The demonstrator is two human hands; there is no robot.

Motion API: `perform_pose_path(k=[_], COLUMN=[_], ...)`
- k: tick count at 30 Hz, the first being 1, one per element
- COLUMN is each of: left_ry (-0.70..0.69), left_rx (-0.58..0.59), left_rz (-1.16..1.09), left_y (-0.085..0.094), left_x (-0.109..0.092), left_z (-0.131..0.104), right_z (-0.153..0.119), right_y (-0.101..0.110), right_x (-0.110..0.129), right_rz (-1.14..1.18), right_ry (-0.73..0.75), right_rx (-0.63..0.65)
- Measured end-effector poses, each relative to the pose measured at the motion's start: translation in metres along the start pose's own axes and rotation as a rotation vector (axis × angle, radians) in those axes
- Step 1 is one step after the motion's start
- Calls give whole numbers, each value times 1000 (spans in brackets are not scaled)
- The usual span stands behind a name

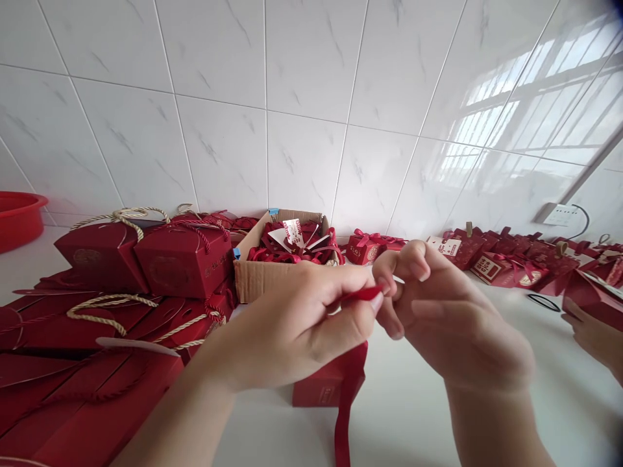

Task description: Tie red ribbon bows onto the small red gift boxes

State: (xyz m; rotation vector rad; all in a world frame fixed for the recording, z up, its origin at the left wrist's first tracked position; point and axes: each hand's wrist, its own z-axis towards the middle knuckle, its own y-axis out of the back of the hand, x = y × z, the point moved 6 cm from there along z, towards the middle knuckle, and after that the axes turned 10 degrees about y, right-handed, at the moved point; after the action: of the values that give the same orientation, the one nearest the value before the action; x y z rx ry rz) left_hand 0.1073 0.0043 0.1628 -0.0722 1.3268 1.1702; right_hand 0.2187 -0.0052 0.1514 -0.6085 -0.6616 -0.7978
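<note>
In the middle of the view, my left hand (302, 324) pinches a red ribbon (344, 415) between thumb and fingers; the ribbon hangs down in front of a small red box (318, 388). That box stands on the white table (389, 415), partly hidden behind my left hand. My right hand (452, 318) is palm up, touching my left fingertips. Its index finger and thumb are curled near the ribbon's end, and whether they grip it is hidden.
Large red boxes with rope handles (185, 259) are stacked at left. A cardboard box (260, 279) of ribbons stands by the wall. Small red boxes (511, 269) line the right back. Another person's hand (596, 337) holds a red box at far right. A red basin (19, 220) is far left.
</note>
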Motion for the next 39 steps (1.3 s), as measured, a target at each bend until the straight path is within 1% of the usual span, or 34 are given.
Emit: perform_pose_path(k=[3, 7, 9, 13, 15, 18, 21, 23, 28, 32, 37, 39], left_ry=[7, 3, 24, 50, 51, 66, 94, 103, 72, 63, 87, 97], left_rx=[-29, -44, -45, -87, -63, -48, -84, -86, -2, 72, 73, 88], left_rz=[-18, -2, 28, 112, 154, 162, 113, 82, 42, 12, 38, 18], left_y=[4, 4, 3, 6, 5, 7, 10, 10, 4, 0, 0, 0], left_x=[-2, -4, -2, 0, -1, -4, -5, -5, -10, -15, -14, -13], left_z=[0, -1, -1, -2, -3, -5, -6, -5, -4, -5, -4, -4], right_z=[5, 6, 6, 7, 7, 6, 4, 3, 2, 0, -6, -9], right_y=[1, 1, 0, -3, -4, -3, -3, -4, -8, -12, -8, -6], right_x=[-4, -11, -14, -19, -19, -17, -16, -15, -14, -14, -15, -17], right_rz=[100, 243, 324, 482, 523, 432, 274, 220, 107, 47, -11, -53], right_ry=[-6, -42, -66, -103, -101, -69, -50, -45, -9, -18, -44, -56], right_rx=[-25, -32, -32, -21, 1, 16, 25, 36, 43, 50, 30, 41])
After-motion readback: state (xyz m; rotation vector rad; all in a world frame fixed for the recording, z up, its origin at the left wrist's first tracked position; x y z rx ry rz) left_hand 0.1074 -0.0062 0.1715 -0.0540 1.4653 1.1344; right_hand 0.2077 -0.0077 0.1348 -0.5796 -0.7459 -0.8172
